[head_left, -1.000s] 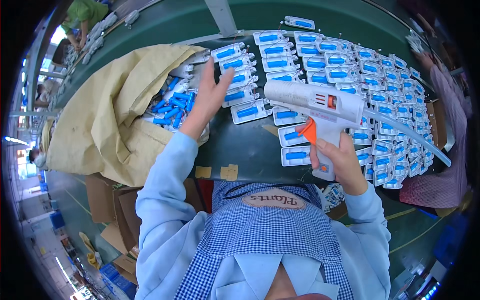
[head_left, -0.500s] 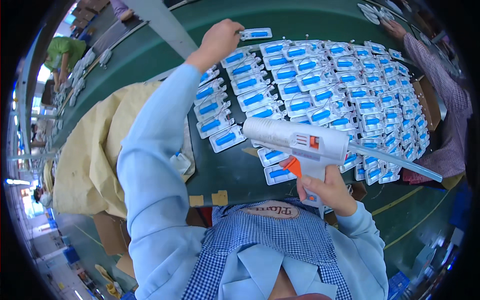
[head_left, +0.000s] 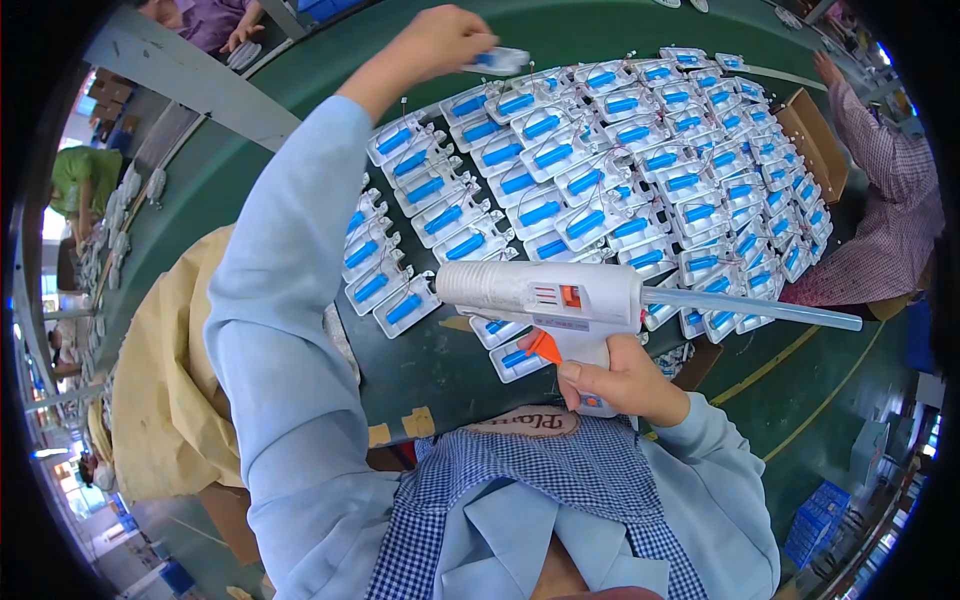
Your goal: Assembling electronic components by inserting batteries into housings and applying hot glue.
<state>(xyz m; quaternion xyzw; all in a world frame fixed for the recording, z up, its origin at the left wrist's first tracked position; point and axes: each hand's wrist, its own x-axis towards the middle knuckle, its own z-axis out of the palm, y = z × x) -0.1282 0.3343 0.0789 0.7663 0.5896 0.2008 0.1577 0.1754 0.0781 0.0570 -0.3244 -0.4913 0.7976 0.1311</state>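
**Hands occupied**

The left hand is pinching a tray just beyond the other trays; the right hand is grasping the gun by its handle, probably keeping the trigger reachable. Those are lying in rows, seemingly for order.

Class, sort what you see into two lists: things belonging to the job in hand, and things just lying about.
Job in hand:
- glue gun, in the right hand
- white tray with blue part, held by the left hand
- similar trays alongside

Apparently lying about:
- cardboard box, right
- blue crate, lower right
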